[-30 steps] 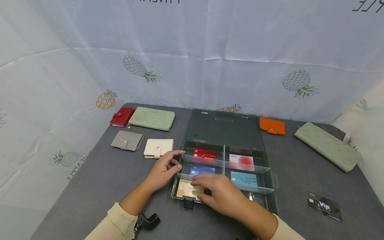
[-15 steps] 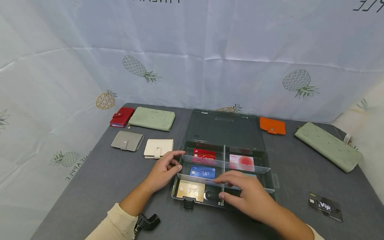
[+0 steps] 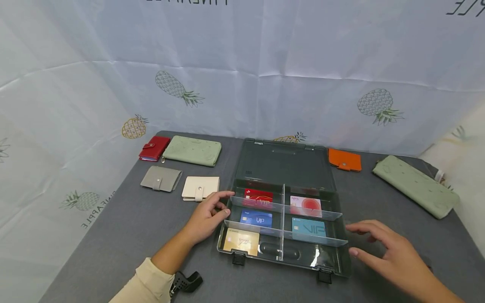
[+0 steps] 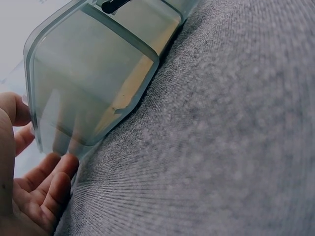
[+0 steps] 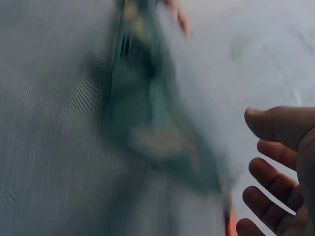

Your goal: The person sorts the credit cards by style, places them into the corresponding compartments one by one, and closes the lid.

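A dark translucent card box lies with its lid folded back. Dividers split it into several compartments. Inside are a gold card, a blue card, a red card, a pink-and-white card and a teal card. My left hand rests at the box's left edge, thumb and forefinger touching the rim; its other fingers lie loosely bent beside the wall in the left wrist view. My right hand hovers beyond the right edge, fingers loosely spread, holding nothing. It mostly hides the black card beneath.
Back left lie a red card holder, a green wallet, a grey card holder and a cream one. An orange card holder and another green wallet lie at right. A patterned curtain hangs behind.
My right hand has moved right from the gold card, across the front compartments, to outside the box near the black card. The left hand has stayed at the box's edge.
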The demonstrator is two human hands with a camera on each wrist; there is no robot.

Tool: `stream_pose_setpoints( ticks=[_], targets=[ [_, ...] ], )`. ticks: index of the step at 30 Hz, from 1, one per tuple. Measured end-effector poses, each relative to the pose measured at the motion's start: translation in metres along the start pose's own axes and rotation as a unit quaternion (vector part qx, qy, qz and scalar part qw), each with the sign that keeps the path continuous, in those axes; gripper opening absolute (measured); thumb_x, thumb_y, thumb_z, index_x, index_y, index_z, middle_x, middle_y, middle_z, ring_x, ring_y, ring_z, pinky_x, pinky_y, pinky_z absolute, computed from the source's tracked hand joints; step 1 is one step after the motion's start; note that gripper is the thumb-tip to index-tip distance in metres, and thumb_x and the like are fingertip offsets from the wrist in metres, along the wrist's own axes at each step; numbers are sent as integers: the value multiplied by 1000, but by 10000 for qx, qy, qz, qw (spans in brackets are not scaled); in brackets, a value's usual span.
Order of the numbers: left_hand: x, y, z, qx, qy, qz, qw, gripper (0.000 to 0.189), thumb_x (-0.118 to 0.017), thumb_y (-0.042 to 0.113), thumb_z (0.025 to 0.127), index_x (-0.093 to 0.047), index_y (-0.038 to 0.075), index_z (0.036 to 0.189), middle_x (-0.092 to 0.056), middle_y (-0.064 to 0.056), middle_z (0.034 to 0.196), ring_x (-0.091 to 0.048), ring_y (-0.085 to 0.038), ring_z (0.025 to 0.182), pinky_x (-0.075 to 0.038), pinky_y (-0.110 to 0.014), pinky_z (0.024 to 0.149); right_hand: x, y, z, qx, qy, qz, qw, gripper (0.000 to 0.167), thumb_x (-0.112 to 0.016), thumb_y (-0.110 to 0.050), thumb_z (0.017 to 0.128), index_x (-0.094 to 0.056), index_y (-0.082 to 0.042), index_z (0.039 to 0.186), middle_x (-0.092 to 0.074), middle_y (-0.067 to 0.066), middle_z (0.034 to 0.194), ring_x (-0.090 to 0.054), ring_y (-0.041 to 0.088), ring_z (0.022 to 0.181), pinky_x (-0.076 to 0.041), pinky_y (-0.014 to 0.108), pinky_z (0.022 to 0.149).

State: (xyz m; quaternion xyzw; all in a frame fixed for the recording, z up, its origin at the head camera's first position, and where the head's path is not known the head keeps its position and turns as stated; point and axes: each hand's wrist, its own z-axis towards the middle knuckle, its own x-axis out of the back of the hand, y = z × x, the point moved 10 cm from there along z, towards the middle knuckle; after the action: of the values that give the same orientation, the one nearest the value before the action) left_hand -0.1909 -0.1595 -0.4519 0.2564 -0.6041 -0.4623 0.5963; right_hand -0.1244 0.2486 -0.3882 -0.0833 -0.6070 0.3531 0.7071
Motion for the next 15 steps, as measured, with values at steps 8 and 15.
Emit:
stream_pose_setpoints(
  ticks=[8, 15],
  targets=[
    [0, 0, 0, 9, 1, 23, 10000, 49, -68, 11, 99, -63, 19, 147, -63, -7, 131, -64, -17, 92, -53, -30, 72, 24, 98, -36, -1323, -497, -833, 9864, 56, -92, -32, 85, -69, -12, 132, -63, 11, 127, -51, -6, 100, -48, 28, 67],
    [-1, 0, -1, 55, 0, 32, 10000, 48, -68, 11, 100, -63, 19, 147, -63, -6, 131, -64, -18, 94, -53, -30, 73, 30, 155, -64, -1777, -1072, -886, 9742, 74, -91, -30, 86, -58, 11, 138, -55, 33, 130, -52, 51, 110, -49, 65, 73]
  ],
)
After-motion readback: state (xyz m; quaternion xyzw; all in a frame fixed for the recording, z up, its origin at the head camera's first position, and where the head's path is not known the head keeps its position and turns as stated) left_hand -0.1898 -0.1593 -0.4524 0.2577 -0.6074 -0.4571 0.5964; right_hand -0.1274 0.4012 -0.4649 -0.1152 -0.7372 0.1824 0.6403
